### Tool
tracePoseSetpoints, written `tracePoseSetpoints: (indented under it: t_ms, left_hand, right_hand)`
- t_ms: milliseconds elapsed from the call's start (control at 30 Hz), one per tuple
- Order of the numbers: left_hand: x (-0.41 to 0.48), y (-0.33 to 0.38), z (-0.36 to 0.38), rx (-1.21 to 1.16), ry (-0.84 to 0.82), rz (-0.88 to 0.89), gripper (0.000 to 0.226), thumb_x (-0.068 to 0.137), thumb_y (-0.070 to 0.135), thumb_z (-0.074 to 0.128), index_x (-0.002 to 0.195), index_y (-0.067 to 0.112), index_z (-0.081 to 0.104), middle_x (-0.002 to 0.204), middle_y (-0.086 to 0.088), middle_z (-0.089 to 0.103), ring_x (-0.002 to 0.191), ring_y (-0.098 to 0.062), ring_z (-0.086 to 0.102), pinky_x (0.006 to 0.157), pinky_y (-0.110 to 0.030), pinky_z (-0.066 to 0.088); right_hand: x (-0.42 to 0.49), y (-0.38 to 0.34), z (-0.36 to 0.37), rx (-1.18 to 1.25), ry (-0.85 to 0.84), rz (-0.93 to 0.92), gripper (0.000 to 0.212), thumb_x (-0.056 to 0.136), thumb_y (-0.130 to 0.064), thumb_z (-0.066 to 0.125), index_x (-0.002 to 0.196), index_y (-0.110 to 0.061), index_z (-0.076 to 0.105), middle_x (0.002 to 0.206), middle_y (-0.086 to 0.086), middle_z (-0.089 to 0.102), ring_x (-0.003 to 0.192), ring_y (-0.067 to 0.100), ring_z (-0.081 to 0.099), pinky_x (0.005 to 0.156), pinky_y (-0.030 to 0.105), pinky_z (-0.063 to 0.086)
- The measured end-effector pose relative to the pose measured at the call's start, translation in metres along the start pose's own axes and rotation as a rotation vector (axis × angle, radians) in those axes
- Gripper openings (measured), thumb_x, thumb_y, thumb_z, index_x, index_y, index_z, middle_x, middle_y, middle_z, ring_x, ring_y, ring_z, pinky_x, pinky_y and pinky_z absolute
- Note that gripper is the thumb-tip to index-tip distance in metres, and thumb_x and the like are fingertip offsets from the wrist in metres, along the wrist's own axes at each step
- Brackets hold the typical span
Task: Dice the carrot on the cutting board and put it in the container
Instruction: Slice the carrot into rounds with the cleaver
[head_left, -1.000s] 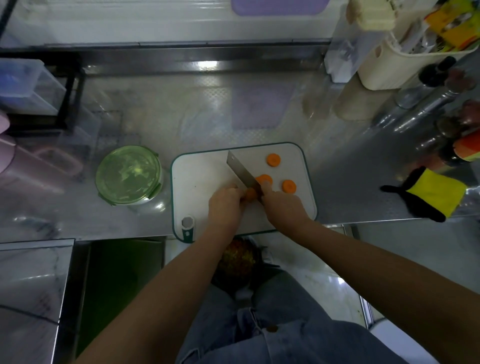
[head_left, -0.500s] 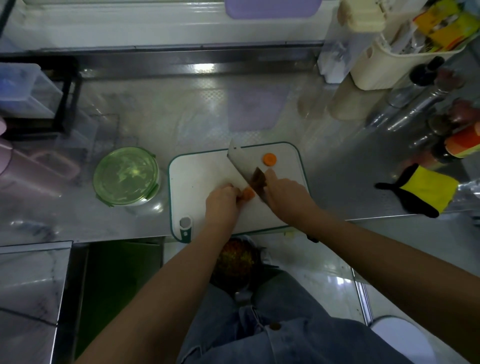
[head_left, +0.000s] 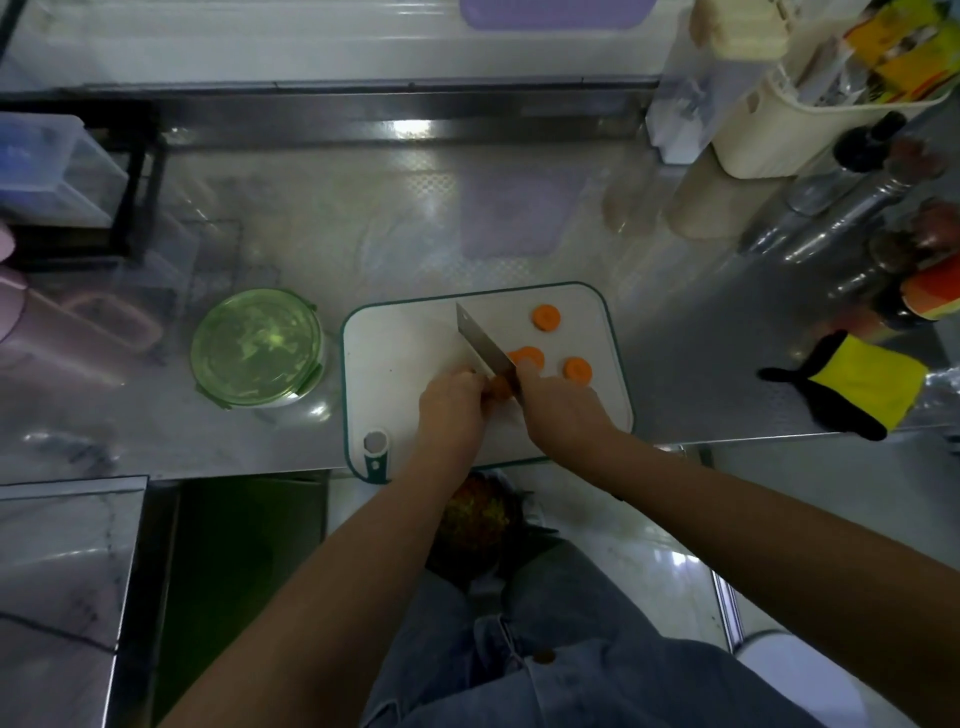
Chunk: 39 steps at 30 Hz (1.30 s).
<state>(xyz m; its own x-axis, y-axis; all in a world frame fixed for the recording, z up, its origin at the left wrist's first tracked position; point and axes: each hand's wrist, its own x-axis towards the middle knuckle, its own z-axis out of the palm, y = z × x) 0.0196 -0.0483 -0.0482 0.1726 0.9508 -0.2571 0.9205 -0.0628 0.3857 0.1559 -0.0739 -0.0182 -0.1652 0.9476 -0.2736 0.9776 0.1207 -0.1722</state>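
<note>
The carrot (head_left: 498, 387) is mid-cut, and only a short orange stub shows between the two hands. The steel counter (head_left: 363, 223) carries everything. On its near edge lies the white cutting board (head_left: 400, 353), and just to the left of the board stands the round container (head_left: 257, 347), with its green lid on.

The left hand (head_left: 451, 405) is curled over the carrot and pins it to the middle of the board. The right hand (head_left: 558, 410) is closed round the handle of the knife (head_left: 480, 343). The handle itself is hidden by the hand. The blade slants away to the upper left, with its heel down at the stub's right end. Three round slices lie flat on the board to the right of the blade:

- The far slice (head_left: 546, 317) lies apart near the board's back edge.
- The middle slice (head_left: 529, 357) touches the blade or sits just beside it.
- The near slice (head_left: 577, 371) lies just beside the right hand.

The step in hand looks like cutting the carrot into rounds, so the task seems to be at an early stage. No dice are visible and nothing has gone into the container. The next stroke calls for the left fingertips to be tucked back from the blade, since little stub is left to hold. The rounds would then need cross-cutting, and the lid would have to come off before loading.
</note>
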Motion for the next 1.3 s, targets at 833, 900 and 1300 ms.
tracePoseSetpoints:
  t_ms: [833, 900, 1300]
  left_hand:
    - [-0.003, -0.004, -0.002, -0.08, 0.037, 0.009, 0.023, 0.088, 0.034, 0.062, 0.082, 0.012, 0.065, 0.087, -0.008, 0.064, 0.083, -0.027, 0.059, 0.072, -0.033, 0.042]
    - [-0.002, -0.003, -0.002, -0.08, 0.035, 0.009, 0.022, 0.088, 0.033, 0.061, 0.083, 0.012, 0.066, 0.089, -0.008, 0.064, 0.085, -0.026, 0.059, 0.073, -0.033, 0.043]
    - [-0.002, -0.004, -0.002, -0.054, 0.032, -0.008, 0.016, 0.089, 0.027, 0.06, 0.083, 0.013, 0.064, 0.088, -0.008, 0.065, 0.084, -0.026, 0.059, 0.067, -0.028, 0.035]
  right_hand:
    - [-0.005, 0.018, -0.021, 0.104, -0.013, -0.036, 0.031, 0.099, -0.026, 0.041, 0.125, -0.011, 0.036, 0.091, 0.014, 0.058, 0.068, 0.023, 0.04, 0.058, 0.035, 0.039]
    - [-0.009, 0.017, -0.023, 0.1, -0.041, -0.015, 0.033, 0.098, -0.023, 0.042, 0.128, -0.013, 0.033, 0.095, 0.015, 0.056, 0.069, 0.023, 0.038, 0.058, 0.035, 0.04]
    - [0.0, 0.002, 0.009, 0.057, 0.045, -0.001, 0.045, 0.098, -0.015, 0.037, 0.142, -0.008, 0.027, 0.096, 0.011, 0.065, 0.077, 0.03, 0.063, 0.051, 0.03, 0.03]
